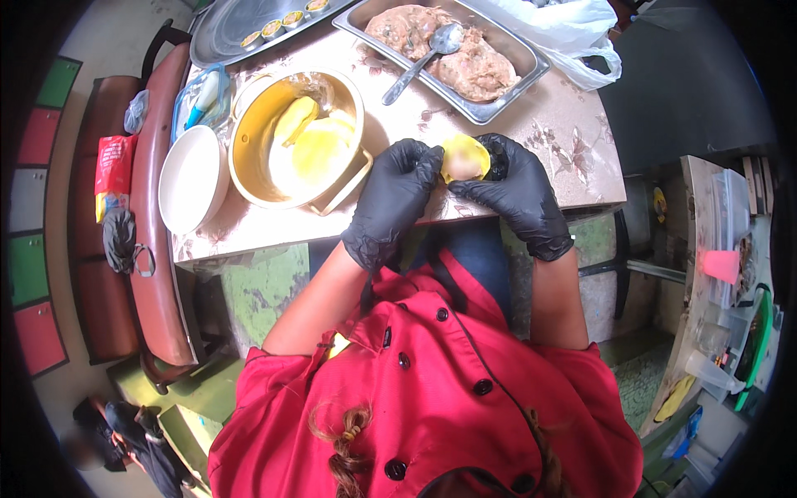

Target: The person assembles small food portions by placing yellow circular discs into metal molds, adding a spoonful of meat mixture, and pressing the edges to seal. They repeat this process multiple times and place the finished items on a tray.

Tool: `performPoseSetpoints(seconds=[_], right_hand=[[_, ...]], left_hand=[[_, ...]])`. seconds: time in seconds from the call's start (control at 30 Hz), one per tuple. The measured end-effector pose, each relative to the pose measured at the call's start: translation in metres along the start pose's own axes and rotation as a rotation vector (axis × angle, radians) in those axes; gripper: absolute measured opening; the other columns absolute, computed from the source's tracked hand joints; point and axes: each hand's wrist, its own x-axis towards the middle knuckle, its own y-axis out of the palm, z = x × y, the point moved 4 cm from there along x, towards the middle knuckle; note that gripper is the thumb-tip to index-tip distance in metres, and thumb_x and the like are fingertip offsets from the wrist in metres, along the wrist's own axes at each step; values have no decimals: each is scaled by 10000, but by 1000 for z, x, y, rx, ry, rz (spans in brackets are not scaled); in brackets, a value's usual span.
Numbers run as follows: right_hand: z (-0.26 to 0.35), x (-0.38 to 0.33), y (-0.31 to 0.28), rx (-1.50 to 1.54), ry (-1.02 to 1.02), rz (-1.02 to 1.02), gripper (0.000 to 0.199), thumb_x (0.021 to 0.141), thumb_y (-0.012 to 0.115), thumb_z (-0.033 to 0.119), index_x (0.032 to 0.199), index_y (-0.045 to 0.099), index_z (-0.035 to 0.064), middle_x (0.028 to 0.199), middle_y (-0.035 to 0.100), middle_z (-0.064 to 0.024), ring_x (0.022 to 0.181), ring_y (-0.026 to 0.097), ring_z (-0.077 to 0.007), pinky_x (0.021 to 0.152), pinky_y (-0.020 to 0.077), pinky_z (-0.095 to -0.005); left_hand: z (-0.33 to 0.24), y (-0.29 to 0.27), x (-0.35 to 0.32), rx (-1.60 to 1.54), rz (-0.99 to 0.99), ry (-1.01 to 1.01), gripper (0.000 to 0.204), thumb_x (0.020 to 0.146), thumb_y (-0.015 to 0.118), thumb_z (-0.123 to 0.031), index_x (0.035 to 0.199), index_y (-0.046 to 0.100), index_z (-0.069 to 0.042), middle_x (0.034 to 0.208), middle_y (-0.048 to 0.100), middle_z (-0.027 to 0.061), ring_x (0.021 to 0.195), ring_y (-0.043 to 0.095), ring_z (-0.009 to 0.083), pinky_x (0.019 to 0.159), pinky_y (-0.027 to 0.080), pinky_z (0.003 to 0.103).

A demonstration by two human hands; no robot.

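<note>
Both hands are up at the table's [585,153] near edge, close together, and between them sits the yellow wrapper [471,146] with a pale pink lump of filling [466,168] in it. The left hand [392,197], black-gloved, comes in from the left, fingers curled, thumb and fingertips pinching the wrapper's left edge. And the right hand [523,192], gloved too, wraps the other side: fingers bent by the right edge, thumb reaching in along the bottom. So both are clamped on that one wrapper! Look at the arms: the left forearm slants up and inward from its red sleeve, the right stands nearly upright, elbows out wide, wrists just past the table edge.

Left of the hands, the golden pot [238,158] holds more yellow wrappers, its handle just beside the left wrist. A white bowl [189,184] stands beside it. Up beyond the hands, a metal tray [533,73] of meat [477,70], spoon [408,80] leaning over its rim; and far left, four filled pieces on a round platter [222,37].
</note>
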Motion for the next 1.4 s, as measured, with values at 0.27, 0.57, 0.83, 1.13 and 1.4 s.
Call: performPoseSetpoints(seconds=[0.27,0.57,0.83,1.13,1.4], right_hand=[[-3,0,6,-122,-167,-196,385,849,797,141,1158,621,-8,1039,667,-99,934,648,-146,812,533,-296],[5,-1,13,-276,-292,-300,255,862,771,100,1024,594,15,982,633,-98,905,635,-171,810,520,-314],[10,-3,11,-276,-245,-348,262,888,753,95,1090,619,-4,979,688,-88,895,654,-138,811,530,-290],[-4,3,5,20,-111,-355,178,944,680,55,1102,641,-15,965,694,-74,837,649,-96,721,534,-243],[-18,1,-12,200,-38,-356,184,1004,610,169,1083,613,3,900,684,-76,667,637,-113,579,514,-245]], left_hand=[[1,3,3,16,-25,-135,241,1029,593,-233,913,595,-22,737,611,11,639,547,66,582,461,246],[-2,4,-2,-70,-20,-55,200,1034,579,-213,989,576,-19,785,585,9,678,540,70,615,471,244],[2,5,4,-23,-1,-63,118,1014,589,-138,1009,586,-21,795,594,4,682,529,56,614,462,234],[12,4,10,154,-25,-7,104,973,655,-120,1003,607,-32,777,633,19,607,573,78,537,465,238],[14,7,16,268,-83,46,115,949,683,-126,972,617,-34,780,642,12,636,582,82,576,474,252]])
